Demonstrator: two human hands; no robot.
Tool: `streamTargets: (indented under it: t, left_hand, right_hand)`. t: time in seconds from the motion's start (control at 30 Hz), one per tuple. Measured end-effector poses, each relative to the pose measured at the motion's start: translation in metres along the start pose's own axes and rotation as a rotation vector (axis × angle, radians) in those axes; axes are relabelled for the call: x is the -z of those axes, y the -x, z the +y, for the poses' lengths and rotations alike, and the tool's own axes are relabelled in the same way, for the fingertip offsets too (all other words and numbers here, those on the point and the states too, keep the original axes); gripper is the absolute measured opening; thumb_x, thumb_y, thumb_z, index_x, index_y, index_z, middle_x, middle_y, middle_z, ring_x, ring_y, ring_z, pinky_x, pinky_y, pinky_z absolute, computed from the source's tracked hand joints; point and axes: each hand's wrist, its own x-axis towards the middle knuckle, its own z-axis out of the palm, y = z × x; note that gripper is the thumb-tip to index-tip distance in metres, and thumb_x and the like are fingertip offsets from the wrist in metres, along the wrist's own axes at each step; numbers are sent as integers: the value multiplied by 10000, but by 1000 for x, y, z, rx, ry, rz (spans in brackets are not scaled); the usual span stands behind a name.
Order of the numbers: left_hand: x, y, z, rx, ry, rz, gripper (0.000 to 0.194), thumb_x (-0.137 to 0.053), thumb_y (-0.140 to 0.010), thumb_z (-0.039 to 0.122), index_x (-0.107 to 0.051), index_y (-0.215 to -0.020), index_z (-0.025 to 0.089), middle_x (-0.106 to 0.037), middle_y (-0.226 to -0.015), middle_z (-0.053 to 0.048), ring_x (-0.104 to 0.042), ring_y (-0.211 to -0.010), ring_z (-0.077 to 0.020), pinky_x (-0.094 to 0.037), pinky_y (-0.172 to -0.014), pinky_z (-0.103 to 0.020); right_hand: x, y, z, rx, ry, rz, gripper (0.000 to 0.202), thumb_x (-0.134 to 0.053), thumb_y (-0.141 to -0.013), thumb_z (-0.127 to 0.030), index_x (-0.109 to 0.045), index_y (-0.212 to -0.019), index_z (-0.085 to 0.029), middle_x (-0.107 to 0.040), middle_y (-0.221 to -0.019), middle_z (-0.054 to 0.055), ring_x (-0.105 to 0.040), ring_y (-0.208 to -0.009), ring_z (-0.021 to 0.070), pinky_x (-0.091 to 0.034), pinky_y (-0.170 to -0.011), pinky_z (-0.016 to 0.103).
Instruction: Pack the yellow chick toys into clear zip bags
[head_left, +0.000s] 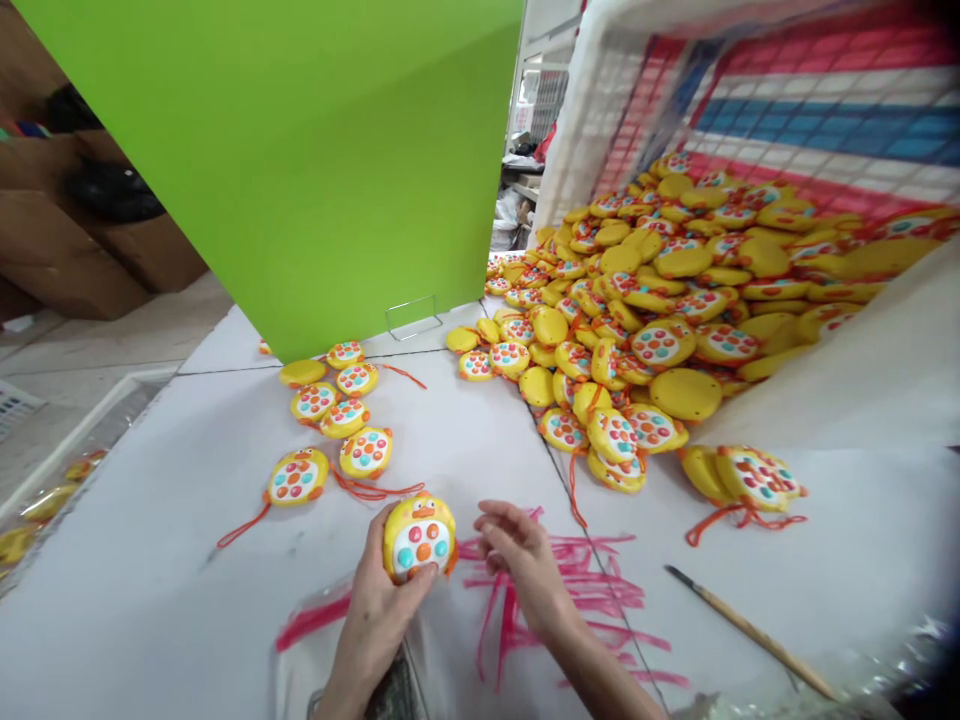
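In my left hand (382, 590) is a round yellow duck-shaped toy (421, 538) with a white belly and coloured buttons, its face turned up toward me. The thumb presses along its lower edge. My right hand (521, 560) hovers just to the right of it, apart from the toy, fingers loosely curled with a gap between thumb and fingertips; nothing shows in them. Beyond my left hand lie several more duck toys (366, 453), some with orange cords (375, 490). Pink marker strokes (562, 590) cover the white tabletop below my right hand.
A tipped white basket (600, 90) on the right spills a big heap of duck toys (660, 340). At lower right lies a thin paintbrush (750, 630). A tall green panel (337, 150) stands at the back. Cardboard boxes (60, 240) sit at far left.
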Motion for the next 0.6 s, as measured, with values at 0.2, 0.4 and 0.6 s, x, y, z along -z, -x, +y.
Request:
streamTargets:
  t: [0.2,0.4,0.6]
  left_hand:
    - [-5,0,-5,43,74,-65,617,-777,-512,243,-564,-1088,187,-698,-908,-59,-655,-790,-248,-524,-678,-308]
    - [1,-1,-10,171,163,-208,572,-742,-632,423,-541,-1119,201,-689,-1000,-79,-664,-842,-258,-550,-602,-302]
    - [7,-25,-12,197,320,-75,447,-747,-677,307,-590,-1081,197,-723,-921,-48,-692,-761,-201,-565,-586,-255]
  right_hand:
    - [-10,-10,-14,168,169,-137,265,-654,-733,-332,-630,-948,-178,-653,-920,58,-602,-882,207,-506,-715,302]
    - [-16,-2,-5,174,228,-181,271,-608,-763,-272,-601,-1020,-186,-650,-961,55,-604,-885,198,-516,-683,282]
    - [23,-7,-18,265,487,-47,265,-539,-824,-307,-605,-1054,-194,-648,-997,68,-612,-860,196,-508,-726,315]
